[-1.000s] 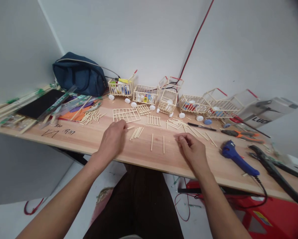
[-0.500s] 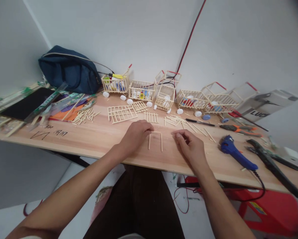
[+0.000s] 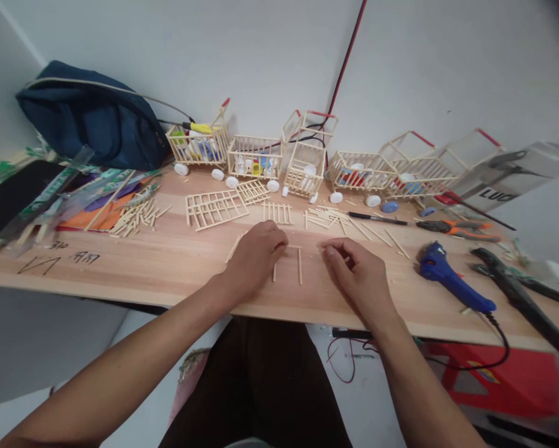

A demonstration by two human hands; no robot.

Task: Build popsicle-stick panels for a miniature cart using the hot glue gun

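Three thin wooden sticks form a small three-sided frame (image 3: 300, 266) lying on the table, its near side without a stick. My left hand (image 3: 259, 250) is closed at the frame's far left corner, its fingertips on the stick there and its back covering part of the left stick. To the right of the frame, my right hand (image 3: 358, 260) rests with thumb and index finger pinched; anything between them is too small to make out. Beside my left hand, another loose stick (image 3: 233, 247) shows in part.
Behind lie stick grids (image 3: 216, 208), a stick pile (image 3: 326, 216) and several miniature shopping carts (image 3: 256, 158). A blue glue gun (image 3: 454, 280), pliers (image 3: 461, 230) and a black-handled cutter (image 3: 522, 298) lie right. Cut sticks (image 3: 139, 216) and a dark blue bag (image 3: 93, 118) stand left.
The view has shifted slightly. My left hand covers more of the frame's left side, and a loose stick now shows beside it. My right hand keeps its pinch near the same place.
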